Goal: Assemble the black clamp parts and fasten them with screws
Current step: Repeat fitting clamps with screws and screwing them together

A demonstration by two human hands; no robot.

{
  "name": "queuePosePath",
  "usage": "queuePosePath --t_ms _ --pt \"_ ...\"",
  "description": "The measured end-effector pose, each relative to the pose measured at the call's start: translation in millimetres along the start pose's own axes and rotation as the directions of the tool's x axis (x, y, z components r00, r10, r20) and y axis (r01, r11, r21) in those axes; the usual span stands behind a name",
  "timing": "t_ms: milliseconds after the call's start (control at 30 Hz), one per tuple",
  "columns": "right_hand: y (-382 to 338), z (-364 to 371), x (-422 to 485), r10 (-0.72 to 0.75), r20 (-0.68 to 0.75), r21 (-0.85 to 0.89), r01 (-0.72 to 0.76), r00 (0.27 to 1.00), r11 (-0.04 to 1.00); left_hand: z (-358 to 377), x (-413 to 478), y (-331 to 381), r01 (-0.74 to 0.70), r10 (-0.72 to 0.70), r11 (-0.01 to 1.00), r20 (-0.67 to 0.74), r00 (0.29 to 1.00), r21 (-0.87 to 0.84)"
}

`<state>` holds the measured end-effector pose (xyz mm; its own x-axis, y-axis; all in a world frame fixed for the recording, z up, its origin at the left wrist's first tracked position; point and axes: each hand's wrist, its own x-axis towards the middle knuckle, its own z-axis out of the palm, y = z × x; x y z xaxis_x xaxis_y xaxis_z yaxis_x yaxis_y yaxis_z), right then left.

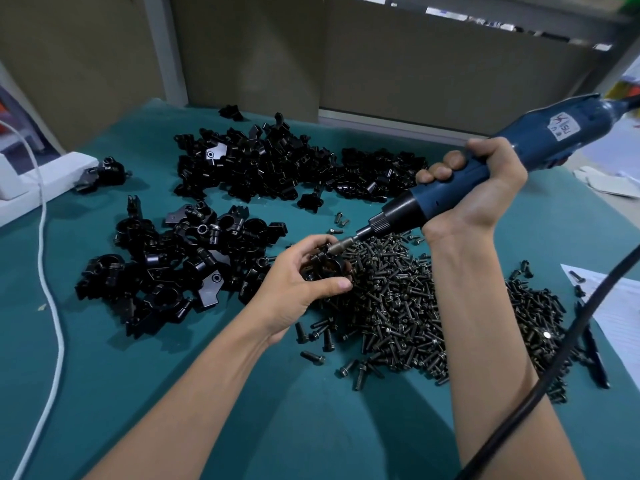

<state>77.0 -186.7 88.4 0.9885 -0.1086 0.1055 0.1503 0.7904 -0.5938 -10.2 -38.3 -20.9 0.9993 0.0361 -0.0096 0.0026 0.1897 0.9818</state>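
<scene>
Your forearms reach over the teal counter, past the screw pile and the heaps of clamp parts. Your right hand is wrapped around the blue screwdriver. Your left hand grips the black clamp above the screws, with the bit touching it.

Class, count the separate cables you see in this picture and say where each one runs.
2. A white cable curves down the left side of the green table; a black cable crosses the lower right. Others may be hidden.
</scene>
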Motion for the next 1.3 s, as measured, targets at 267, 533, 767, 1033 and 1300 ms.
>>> queuePosePath --t_ms 267,533,767,1033,1300 --pt "1 3 -3 0.0 0.019 -0.014 0.0 1.0 1.0 0 -1 -1 0.014 -0.014 1.0 0.0 1.0 -0.01" --pt "-2 4 -5 0.009 0.04 -0.003 -0.009 0.999 1.0 -3 -2 2 0.001 -0.004 0.998 0.047 0.999 0.058" --pt "-1 5 -6 0.029 0.066 0.026 -0.031 0.997 0.999 -3 -3 1 -0.002 0.003 0.998 0.018 1.0 -0.062" --pt "-2 4 -6 0.009 0.126 0.02 -0.012 0.992 1.0 2 -2 -2 0.048 -0.033 0.981 0.079 0.996 -0.19" --pt "-10 8 -11 -0.006 0.153 -0.027 0.01 0.988 1.0 5 -2 1 0.048 -0.012 0.955 0.121 0.993 -0.294"
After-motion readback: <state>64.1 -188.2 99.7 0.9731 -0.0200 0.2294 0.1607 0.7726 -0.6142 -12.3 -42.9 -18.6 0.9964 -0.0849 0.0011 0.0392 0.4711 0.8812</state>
